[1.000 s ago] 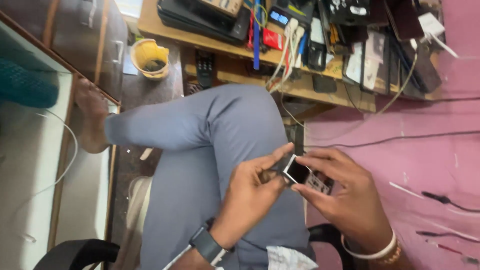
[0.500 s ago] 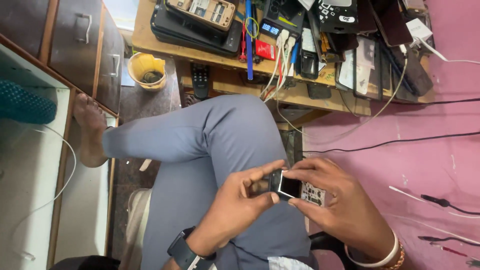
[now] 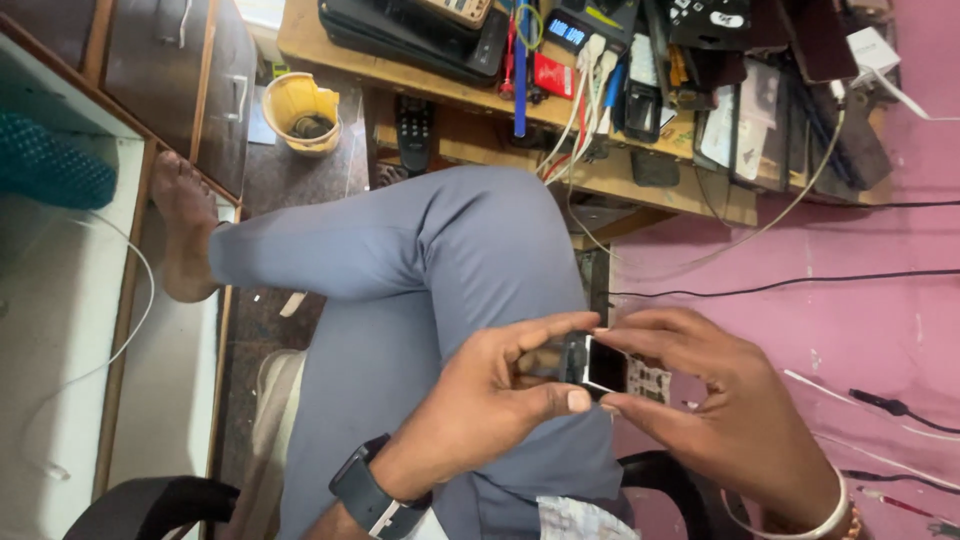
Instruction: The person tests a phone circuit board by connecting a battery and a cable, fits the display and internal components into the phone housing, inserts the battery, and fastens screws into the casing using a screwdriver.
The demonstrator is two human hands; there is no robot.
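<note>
Two hands: left hand (image 3: 495, 400) and right hand (image 3: 715, 400) both pinch the small phone (image 3: 598, 363), above the grey-trousered knee (image 3: 470, 250).
Change: phone sits lower and more upright than a second ago, thumbs closer.
Around: yellow cup (image 3: 298, 108) left of knee; remote (image 3: 414, 130) above it.
Surface: cluttered wooden surface (image 3: 620, 175) beyond knee; pink wall (image 3: 850, 320) right.

Both hands (image 3: 610, 400) pinch what looks like a small phone (image 3: 600, 364)
</note>
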